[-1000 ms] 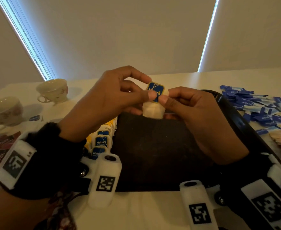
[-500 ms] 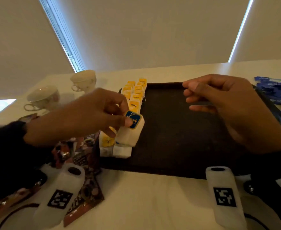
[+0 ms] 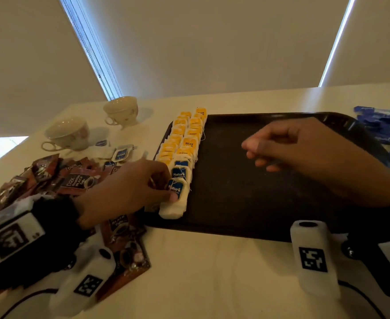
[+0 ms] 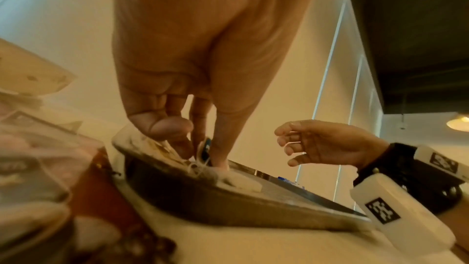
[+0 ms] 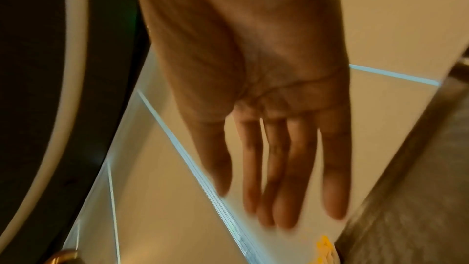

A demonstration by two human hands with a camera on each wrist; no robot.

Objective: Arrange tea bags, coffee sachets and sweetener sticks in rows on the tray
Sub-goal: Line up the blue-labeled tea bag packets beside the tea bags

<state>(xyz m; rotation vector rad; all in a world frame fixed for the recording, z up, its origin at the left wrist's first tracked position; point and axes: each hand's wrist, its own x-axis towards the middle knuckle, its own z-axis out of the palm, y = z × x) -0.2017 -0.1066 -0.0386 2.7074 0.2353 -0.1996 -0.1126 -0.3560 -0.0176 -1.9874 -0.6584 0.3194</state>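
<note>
Now the left hand [image 3: 129, 187] has set the blue-tagged tea bag [image 3: 174, 199] down at the tray's [image 3: 270, 231] 7 o'clock corner, fingers still pinching it; the right hand [image 3: 288, 146], released and empty, hovers at 2 o'clock, so the row has 1 more.

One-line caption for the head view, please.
Left hand sets a blue-tagged tea bag at the row's near end on the tray; right hand hovers empty.

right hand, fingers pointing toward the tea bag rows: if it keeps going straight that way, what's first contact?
Probably the yellow-tagged tea bags along the tray edge. The right hand hovers open above bare tray, with nothing between it and them in the head view. Its height over the tray is unclear.
</note>
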